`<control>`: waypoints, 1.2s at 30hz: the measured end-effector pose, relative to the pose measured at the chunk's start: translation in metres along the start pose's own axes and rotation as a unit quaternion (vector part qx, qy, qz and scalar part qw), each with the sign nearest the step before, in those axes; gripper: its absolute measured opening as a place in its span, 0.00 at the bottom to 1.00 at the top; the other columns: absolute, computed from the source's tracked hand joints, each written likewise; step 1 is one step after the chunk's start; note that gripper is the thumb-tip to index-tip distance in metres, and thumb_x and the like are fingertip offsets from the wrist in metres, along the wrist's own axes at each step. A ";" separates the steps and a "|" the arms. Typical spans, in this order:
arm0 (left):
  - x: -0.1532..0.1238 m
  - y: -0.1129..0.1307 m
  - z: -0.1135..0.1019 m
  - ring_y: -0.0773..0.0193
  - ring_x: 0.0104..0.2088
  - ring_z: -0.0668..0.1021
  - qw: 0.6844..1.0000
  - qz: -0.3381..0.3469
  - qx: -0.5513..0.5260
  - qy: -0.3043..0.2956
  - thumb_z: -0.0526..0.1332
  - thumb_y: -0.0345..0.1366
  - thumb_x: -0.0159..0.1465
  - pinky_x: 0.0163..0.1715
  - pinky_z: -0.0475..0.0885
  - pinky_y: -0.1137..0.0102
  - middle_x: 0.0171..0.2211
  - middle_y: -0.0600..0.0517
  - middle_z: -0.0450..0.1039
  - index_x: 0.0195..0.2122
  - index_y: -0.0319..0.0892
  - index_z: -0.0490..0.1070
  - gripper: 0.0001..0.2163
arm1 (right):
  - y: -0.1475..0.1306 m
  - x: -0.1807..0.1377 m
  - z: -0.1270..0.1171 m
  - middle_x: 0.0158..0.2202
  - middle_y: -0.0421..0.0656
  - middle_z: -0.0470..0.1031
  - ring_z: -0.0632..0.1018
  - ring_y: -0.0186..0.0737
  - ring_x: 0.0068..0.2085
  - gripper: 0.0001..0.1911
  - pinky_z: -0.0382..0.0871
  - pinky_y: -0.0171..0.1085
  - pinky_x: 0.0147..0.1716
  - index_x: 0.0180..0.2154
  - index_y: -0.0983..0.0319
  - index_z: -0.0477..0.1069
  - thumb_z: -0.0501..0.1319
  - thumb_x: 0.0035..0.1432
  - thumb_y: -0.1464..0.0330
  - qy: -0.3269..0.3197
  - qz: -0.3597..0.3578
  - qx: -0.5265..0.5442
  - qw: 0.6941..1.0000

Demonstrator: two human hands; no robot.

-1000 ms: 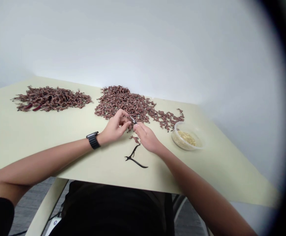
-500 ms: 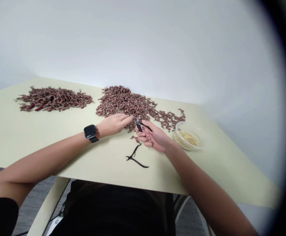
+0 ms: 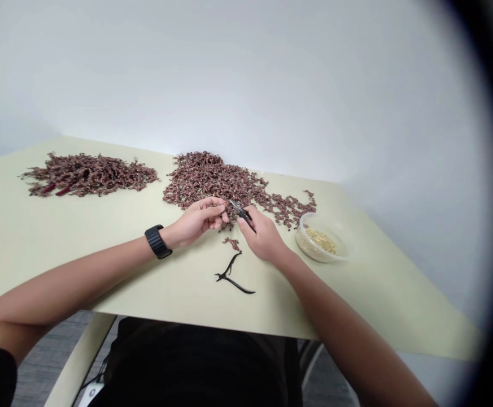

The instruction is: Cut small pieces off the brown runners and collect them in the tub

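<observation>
My right hand (image 3: 263, 234) is wrapped round the dark handles of a pair of cutting pliers (image 3: 243, 213), whose metal jaws point up and left. Those jaws meet the fingertips of my left hand (image 3: 204, 219). Thumb and forefinger there are pinched on a small reddish-brown piece (image 3: 225, 204), too small to make out well. Just behind both hands spreads a large heap of reddish-brown, twisted small pieces (image 3: 216, 181). A few loose bits (image 3: 231, 243) lie on the table in front of my hands. Closer to me rests a black nipper (image 3: 229, 276) with its handles spread.
A second brown heap (image 3: 94, 174), with two dark red sticks in it, lies at the left. On the right stands a clear round bowl (image 3: 300, 244) with yellowish bits inside. The pale table (image 3: 157, 294) backs onto a white wall (image 3: 229, 73).
My left hand has rolled over, so its palm side and pinched fingers now show. My right hand has turned too, bringing the plier jaws up to the left fingertips.
</observation>
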State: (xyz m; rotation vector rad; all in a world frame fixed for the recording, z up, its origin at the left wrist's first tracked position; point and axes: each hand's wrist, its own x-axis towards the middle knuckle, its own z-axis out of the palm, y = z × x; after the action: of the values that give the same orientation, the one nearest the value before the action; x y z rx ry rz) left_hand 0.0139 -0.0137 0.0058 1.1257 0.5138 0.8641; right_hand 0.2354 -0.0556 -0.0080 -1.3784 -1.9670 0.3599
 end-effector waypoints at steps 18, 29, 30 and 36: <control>-0.003 0.004 0.004 0.73 0.26 0.71 1.000 -0.016 -0.026 0.004 0.66 0.35 0.66 0.29 0.67 0.76 0.33 0.49 0.75 0.43 0.38 0.71 0.08 | -0.001 0.001 -0.005 0.34 0.43 0.72 0.71 0.43 0.34 0.12 0.60 0.39 0.34 0.43 0.58 0.65 0.51 0.71 0.57 -0.033 -0.042 -0.056 0.997; 0.000 -0.003 -0.003 0.70 0.27 0.73 0.993 0.066 0.095 -0.001 0.66 0.39 0.66 0.30 0.68 0.73 0.33 0.49 0.78 0.47 0.40 0.66 0.13 | -0.004 0.000 0.000 0.36 0.42 0.74 0.74 0.42 0.36 0.15 0.63 0.39 0.39 0.44 0.59 0.67 0.49 0.72 0.57 -0.066 -0.010 0.041 0.997; 0.000 -0.004 -0.003 0.70 0.27 0.74 0.991 0.076 0.114 -0.003 0.66 0.39 0.66 0.30 0.68 0.73 0.33 0.49 0.78 0.48 0.41 0.65 0.14 | -0.006 0.000 0.000 0.35 0.41 0.74 0.74 0.41 0.36 0.15 0.64 0.38 0.39 0.44 0.59 0.67 0.49 0.72 0.57 -0.070 -0.007 0.053 0.996; 0.001 -0.003 -0.004 0.69 0.27 0.74 0.992 0.068 0.103 0.034 0.65 0.36 0.67 0.30 0.68 0.73 0.31 0.50 0.77 0.47 0.41 0.66 0.11 | -0.008 -0.001 0.001 0.32 0.39 0.72 0.72 0.40 0.33 0.16 0.62 0.38 0.36 0.40 0.59 0.66 0.49 0.72 0.55 -0.059 0.018 0.069 0.996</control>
State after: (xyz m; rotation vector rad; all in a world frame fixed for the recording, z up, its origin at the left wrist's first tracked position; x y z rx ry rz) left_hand 0.0129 -0.0113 0.0020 1.3363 0.5978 0.9868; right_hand 0.2291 -0.0592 -0.0048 -1.3321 -1.9730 0.5947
